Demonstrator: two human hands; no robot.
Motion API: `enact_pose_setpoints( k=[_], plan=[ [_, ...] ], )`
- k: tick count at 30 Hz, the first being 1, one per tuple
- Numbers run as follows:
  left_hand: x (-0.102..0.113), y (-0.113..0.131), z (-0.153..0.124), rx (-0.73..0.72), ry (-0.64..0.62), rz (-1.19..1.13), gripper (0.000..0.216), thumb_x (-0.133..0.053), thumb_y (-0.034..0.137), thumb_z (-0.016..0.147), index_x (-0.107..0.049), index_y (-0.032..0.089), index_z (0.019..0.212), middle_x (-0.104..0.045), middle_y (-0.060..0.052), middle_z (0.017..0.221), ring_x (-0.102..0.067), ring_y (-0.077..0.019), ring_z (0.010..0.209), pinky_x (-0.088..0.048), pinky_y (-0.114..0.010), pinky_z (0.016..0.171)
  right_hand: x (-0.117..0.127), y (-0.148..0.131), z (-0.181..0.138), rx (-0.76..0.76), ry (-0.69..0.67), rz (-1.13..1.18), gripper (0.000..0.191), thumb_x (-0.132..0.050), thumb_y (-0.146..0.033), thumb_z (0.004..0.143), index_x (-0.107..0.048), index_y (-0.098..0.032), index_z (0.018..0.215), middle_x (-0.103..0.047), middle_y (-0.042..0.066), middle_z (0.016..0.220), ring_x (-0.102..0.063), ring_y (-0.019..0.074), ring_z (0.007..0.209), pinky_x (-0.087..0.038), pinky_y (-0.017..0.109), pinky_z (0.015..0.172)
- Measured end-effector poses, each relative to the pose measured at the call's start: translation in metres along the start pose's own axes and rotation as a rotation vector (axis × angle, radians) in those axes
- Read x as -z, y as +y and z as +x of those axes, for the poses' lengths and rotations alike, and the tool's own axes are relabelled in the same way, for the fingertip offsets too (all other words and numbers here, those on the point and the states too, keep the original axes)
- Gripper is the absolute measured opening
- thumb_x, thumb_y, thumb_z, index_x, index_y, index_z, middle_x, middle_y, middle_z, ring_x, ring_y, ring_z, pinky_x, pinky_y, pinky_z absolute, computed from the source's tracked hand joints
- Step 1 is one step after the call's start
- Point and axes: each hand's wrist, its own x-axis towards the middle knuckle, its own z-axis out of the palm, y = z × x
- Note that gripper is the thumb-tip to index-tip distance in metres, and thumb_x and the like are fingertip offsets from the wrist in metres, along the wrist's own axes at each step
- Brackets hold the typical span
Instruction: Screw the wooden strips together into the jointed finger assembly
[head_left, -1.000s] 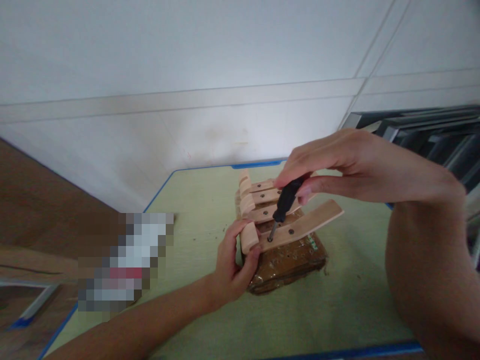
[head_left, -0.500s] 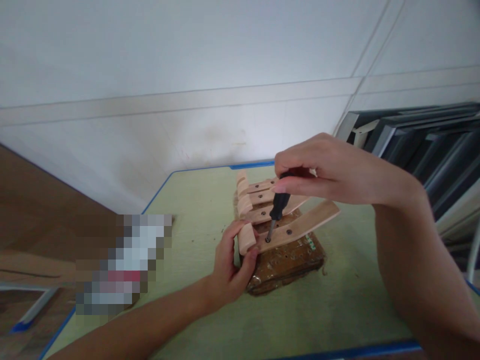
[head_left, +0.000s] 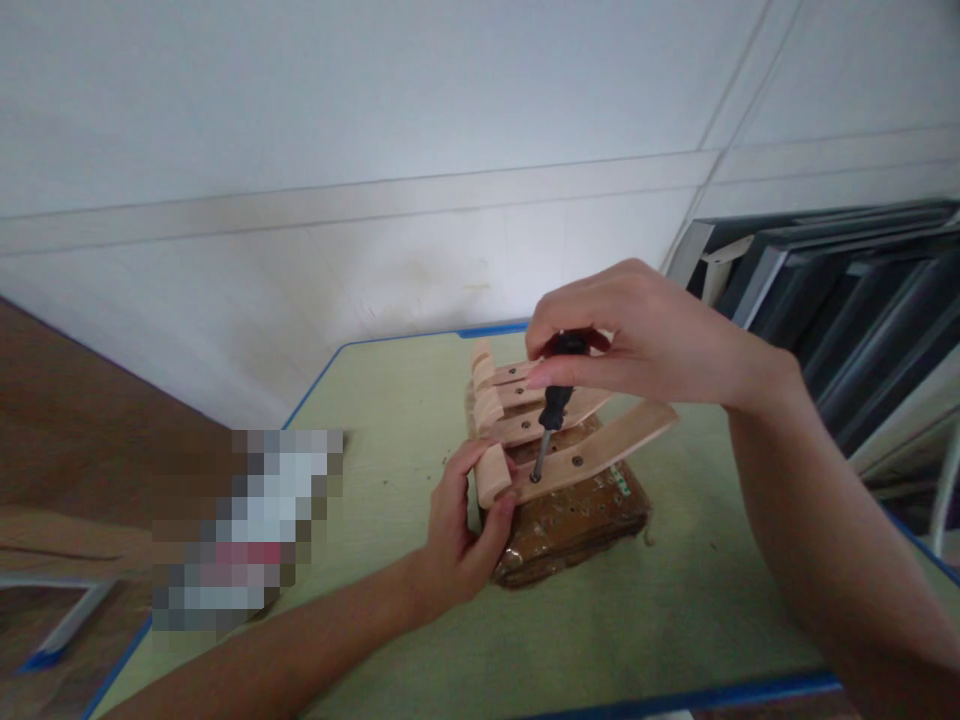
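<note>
My right hand (head_left: 600,335) is closed around the black handle of a screwdriver (head_left: 556,405), which leans slightly. Its tip meets a dark screw (head_left: 535,478) in the nearest curved wooden piece (head_left: 604,450). My left hand (head_left: 466,515) grips the rounded block end of that piece between thumb and fingers. Several similar wooden pieces (head_left: 525,426) with dark screws lie side by side behind it, partly hidden by my right hand. All rest on a brown tape-wrapped cardboard pad (head_left: 574,535).
The pale green table (head_left: 390,410) has blue edging and stands against a white wall (head_left: 405,270). A pixelated object (head_left: 262,510) lies at its left. Dark flat panels (head_left: 840,270) lean at the right, and a brown board (head_left: 97,430) stands at the left.
My right hand and the screwdriver handle have shifted slightly left, with the wrist turned and the tool more upright. The tip stays at the same screw. My left hand keeps its place.
</note>
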Motion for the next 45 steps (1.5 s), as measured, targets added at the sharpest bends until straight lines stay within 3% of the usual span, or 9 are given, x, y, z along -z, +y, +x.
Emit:
enact_pose_setpoints(
  k=[2, 6, 11, 18, 25, 32, 40, 43, 45],
  plan=[
    [0.000, 0.000, 0.000, 0.004, -0.006, -0.002, 0.041, -0.051, 0.013, 0.087, -0.042, 0.016, 0.127, -0.058, -0.007, 0.099, -0.058, -0.0173, 0.090, -0.048, -0.031, 0.084, 0.004, -0.001, -0.001, 0.037, -0.022, 0.056, 0.026, -0.054, -0.033, 0.092, -0.065, -0.010, 0.087, -0.064, 0.002, 0.082, -0.051, 0.0075, 0.070, -0.036, 0.023, 0.065],
    [0.000, -0.003, -0.003, 0.019, 0.007, 0.004, 0.041, -0.052, 0.014, 0.087, -0.042, 0.016, 0.127, -0.058, -0.010, 0.103, -0.058, -0.0210, 0.096, -0.048, -0.034, 0.084, 0.015, -0.004, -0.008, 0.012, -0.122, 0.153, 0.023, -0.049, -0.024, 0.095, -0.065, -0.010, 0.104, -0.066, 0.006, 0.103, -0.058, 0.0097, 0.089, -0.042, 0.022, 0.076],
    [0.001, -0.006, -0.005, 0.023, 0.006, 0.000, 0.041, -0.052, 0.016, 0.087, -0.043, 0.015, 0.127, -0.058, -0.012, 0.109, -0.058, -0.0235, 0.102, -0.048, -0.036, 0.087, 0.026, -0.006, -0.017, -0.059, -0.199, 0.253, 0.028, -0.044, -0.018, 0.095, -0.062, -0.011, 0.116, -0.066, 0.005, 0.111, -0.062, 0.0087, 0.097, -0.046, 0.020, 0.077],
    [0.000, -0.006, -0.006, 0.017, 0.013, 0.017, 0.042, -0.052, 0.014, 0.086, -0.042, 0.016, 0.127, -0.058, -0.012, 0.110, -0.057, -0.0248, 0.108, -0.048, -0.038, 0.089, 0.026, -0.007, -0.017, -0.019, -0.161, 0.221, 0.024, -0.050, -0.021, 0.093, -0.065, -0.010, 0.109, -0.069, 0.004, 0.102, -0.062, 0.0069, 0.088, -0.044, 0.018, 0.073],
    [0.000, -0.005, -0.005, 0.018, 0.004, 0.032, 0.043, -0.052, 0.013, 0.086, -0.041, 0.016, 0.128, -0.057, -0.013, 0.112, -0.057, -0.0242, 0.108, -0.049, -0.039, 0.089, 0.016, -0.003, -0.010, -0.017, -0.122, 0.165, 0.025, -0.050, -0.031, 0.095, -0.063, -0.010, 0.092, -0.063, 0.001, 0.078, -0.051, 0.0070, 0.066, -0.035, 0.022, 0.059],
    [-0.001, -0.006, -0.006, 0.024, 0.007, 0.044, 0.044, -0.052, 0.015, 0.086, -0.041, 0.016, 0.129, -0.058, -0.013, 0.112, -0.057, -0.0242, 0.106, -0.049, -0.040, 0.090, 0.009, -0.007, -0.005, 0.002, -0.095, 0.077, 0.031, -0.048, -0.032, 0.095, -0.054, -0.012, 0.073, -0.043, -0.004, 0.061, -0.035, 0.0043, 0.055, -0.025, 0.022, 0.054],
    [0.000, 0.000, -0.001, -0.008, 0.019, 0.040, 0.039, -0.052, 0.014, 0.086, -0.044, 0.015, 0.125, -0.058, -0.008, 0.101, -0.057, -0.0193, 0.095, -0.048, -0.034, 0.087, 0.000, 0.001, -0.005, -0.257, -0.023, -0.219, 0.054, -0.042, -0.047, 0.094, -0.030, -0.014, 0.053, -0.015, -0.004, 0.052, -0.013, 0.0066, 0.050, -0.012, 0.029, 0.053],
    [0.000, 0.000, 0.000, -0.006, 0.012, 0.016, 0.040, -0.051, 0.013, 0.087, -0.043, 0.015, 0.126, -0.057, -0.008, 0.100, -0.057, -0.0183, 0.093, -0.048, -0.032, 0.085, 0.000, 0.000, -0.004, -0.243, -0.010, -0.190, 0.052, -0.045, -0.046, 0.094, -0.035, -0.014, 0.054, -0.019, -0.004, 0.051, -0.017, 0.0063, 0.049, -0.014, 0.029, 0.053],
    [0.000, 0.000, 0.000, -0.008, -0.003, -0.016, 0.041, -0.051, 0.013, 0.087, -0.042, 0.015, 0.127, -0.057, -0.007, 0.099, -0.057, -0.0174, 0.090, -0.049, -0.031, 0.082, 0.000, 0.000, -0.003, -0.164, 0.003, -0.136, 0.045, -0.045, -0.043, 0.095, -0.046, -0.014, 0.060, -0.032, -0.005, 0.052, -0.026, 0.0056, 0.050, -0.019, 0.026, 0.054]
  ],
)
